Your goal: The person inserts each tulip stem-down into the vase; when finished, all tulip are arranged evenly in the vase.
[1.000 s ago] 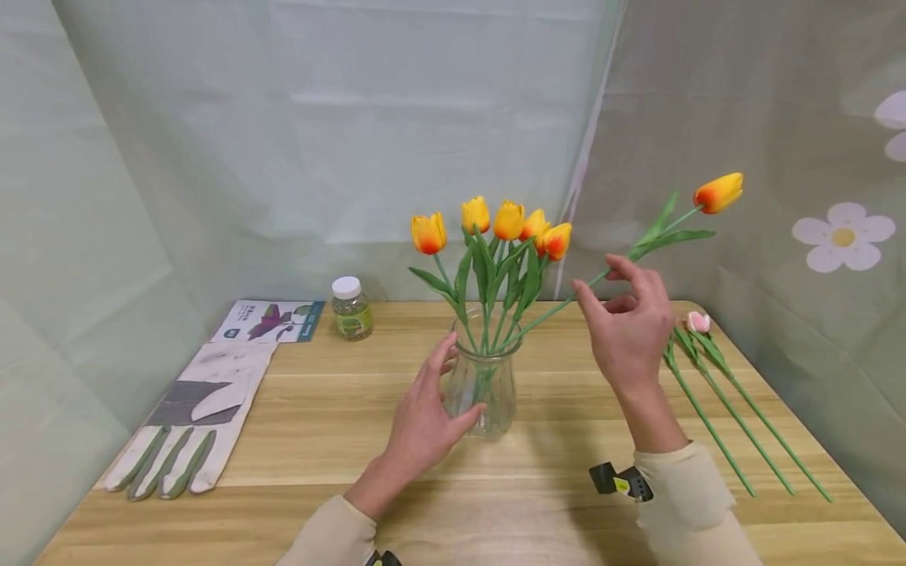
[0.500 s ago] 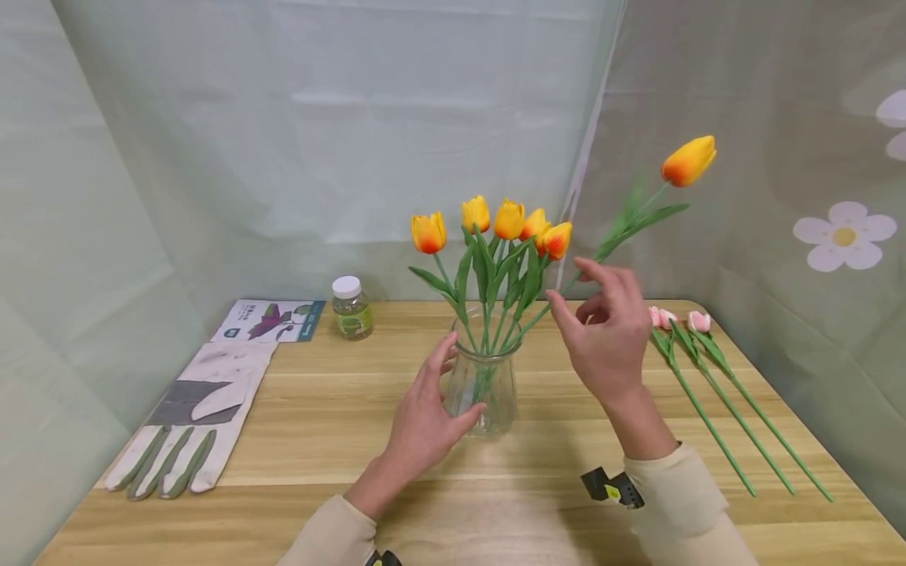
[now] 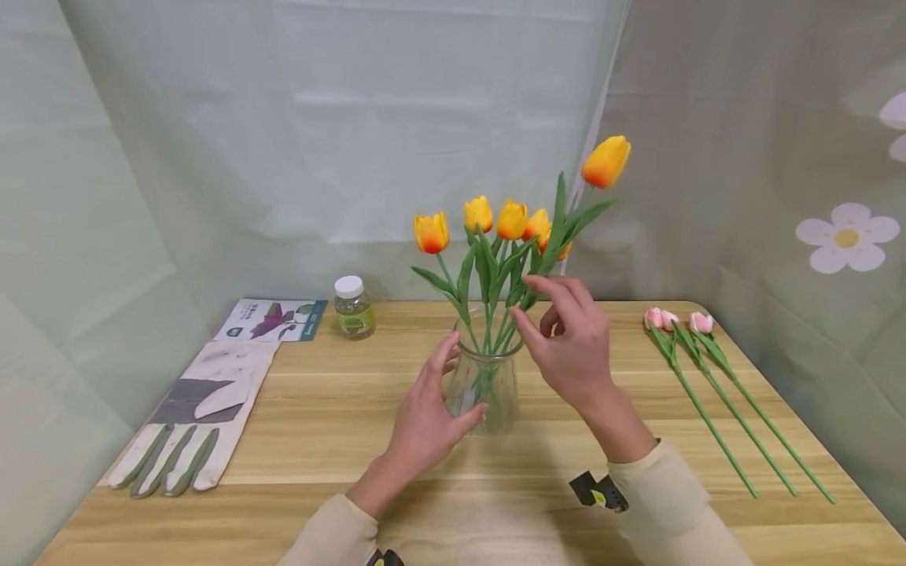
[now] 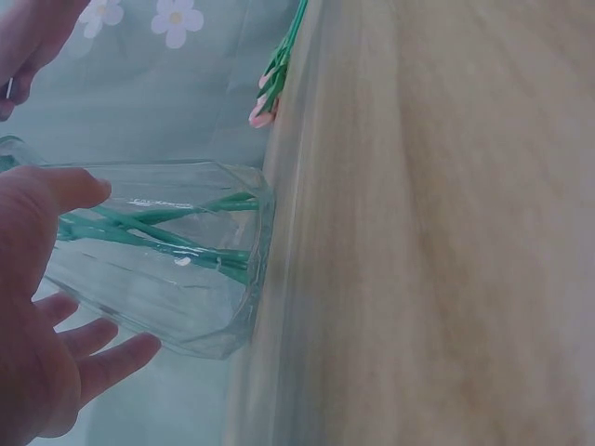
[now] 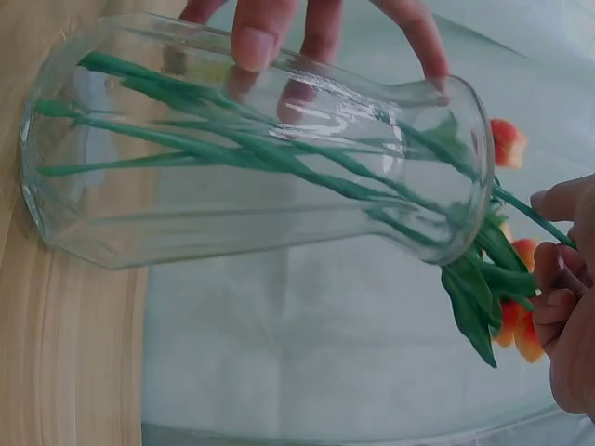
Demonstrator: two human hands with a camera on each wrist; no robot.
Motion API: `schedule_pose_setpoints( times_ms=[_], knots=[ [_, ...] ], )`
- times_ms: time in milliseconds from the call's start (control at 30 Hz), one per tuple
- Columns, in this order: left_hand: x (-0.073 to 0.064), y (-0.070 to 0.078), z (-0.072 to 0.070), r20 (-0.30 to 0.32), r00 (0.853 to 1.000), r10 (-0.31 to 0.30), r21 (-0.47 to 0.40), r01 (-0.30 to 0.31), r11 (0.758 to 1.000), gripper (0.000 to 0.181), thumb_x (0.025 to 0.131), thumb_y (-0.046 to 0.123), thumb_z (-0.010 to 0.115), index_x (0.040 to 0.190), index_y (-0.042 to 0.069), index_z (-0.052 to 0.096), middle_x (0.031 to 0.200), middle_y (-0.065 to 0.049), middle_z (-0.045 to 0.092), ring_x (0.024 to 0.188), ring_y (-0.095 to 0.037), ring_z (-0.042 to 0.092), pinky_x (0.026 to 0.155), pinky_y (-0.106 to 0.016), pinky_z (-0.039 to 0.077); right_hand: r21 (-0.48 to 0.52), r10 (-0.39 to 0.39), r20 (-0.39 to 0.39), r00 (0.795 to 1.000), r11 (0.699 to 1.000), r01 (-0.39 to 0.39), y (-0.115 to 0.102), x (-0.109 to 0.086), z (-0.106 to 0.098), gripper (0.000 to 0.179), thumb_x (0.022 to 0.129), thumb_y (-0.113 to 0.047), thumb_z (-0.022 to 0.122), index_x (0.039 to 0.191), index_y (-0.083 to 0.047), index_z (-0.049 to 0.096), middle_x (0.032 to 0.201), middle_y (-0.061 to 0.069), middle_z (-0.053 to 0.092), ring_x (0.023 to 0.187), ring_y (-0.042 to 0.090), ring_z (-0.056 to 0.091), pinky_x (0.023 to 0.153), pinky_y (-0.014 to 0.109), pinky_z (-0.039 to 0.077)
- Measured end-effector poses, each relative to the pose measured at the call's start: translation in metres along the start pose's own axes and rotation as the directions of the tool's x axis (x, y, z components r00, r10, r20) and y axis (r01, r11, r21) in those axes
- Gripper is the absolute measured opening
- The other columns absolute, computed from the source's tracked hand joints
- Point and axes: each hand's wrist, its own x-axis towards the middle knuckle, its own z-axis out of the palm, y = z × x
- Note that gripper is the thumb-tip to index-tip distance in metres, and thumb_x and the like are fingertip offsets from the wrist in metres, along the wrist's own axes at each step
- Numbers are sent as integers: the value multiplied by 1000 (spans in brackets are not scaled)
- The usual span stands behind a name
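Note:
A clear glass vase stands upright on the wooden table, holding several yellow-orange tulips with green stems and leaves. My left hand holds the vase's left side, thumb across the front; in the right wrist view its fingers rest against the glass. My right hand pinches the stem of another orange tulip between thumb and fingers, just above the vase rim. This tulip leans right and stands taller than the others. In the right wrist view its stem passes through the vase's mouth.
Several pink tulips lie on the table at right. A small jar with a white lid stands at the back left. A printed packet and a pair of work gloves lie at left. Curtains hang behind.
My right hand has moved left and slightly down with the tulip, bringing it from a steep slant to nearly upright near the other blooms. The left hand stays at the vase.

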Motion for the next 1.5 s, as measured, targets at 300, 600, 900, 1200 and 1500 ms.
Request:
schedule_pose_setpoints(
  times_ms=[300,600,900,1200,1500],
  knots=[
    [2,0,1,1,1000,8,12,-8,1000,110,79,17,95,165,26,25,150,-12,58,127,-37,67,76,-41,68,-71,-73,145,987,994,83,-2,-1,7,31,80,3,89,108,2,76,94,14,71,52,14,57,48,26,53],
    [1,-1,1,-8,1000,11,15,-11,1000,111,79,16,95,165,27,24,147,-14,60,126,-36,68,74,-40,67,-80,-107,210,972,989,126,-7,-4,15,26,78,0,91,101,-3,79,89,9,75,53,16,59,48,24,51],
    [1,-1,0,-12,1000,21,16,-21,1000,111,78,17,95,164,26,25,148,-12,59,125,-35,69,73,-38,67,-104,-70,313,947,989,107,-10,-3,14,22,80,-4,90,101,-6,82,89,6,76,63,18,68,54,29,57],
    [1,-1,1,-8,1000,-1,15,1,1000,110,78,16,94,164,27,26,149,-12,59,126,-35,68,74,-38,66,-114,-63,383,921,987,115,-12,0,11,14,81,-7,91,94,-9,84,82,4,77,65,19,71,56,31,59],
    [0,0,0,-10,1000,-4,22,4,1000,110,79,17,95,164,28,25,149,-13,59,126,-35,68,75,-36,66,-89,-58,375,925,991,98,-11,-1,10,13,83,-6,89,95,-7,84,81,4,76,62,16,68,54,29,57]
  ],
)
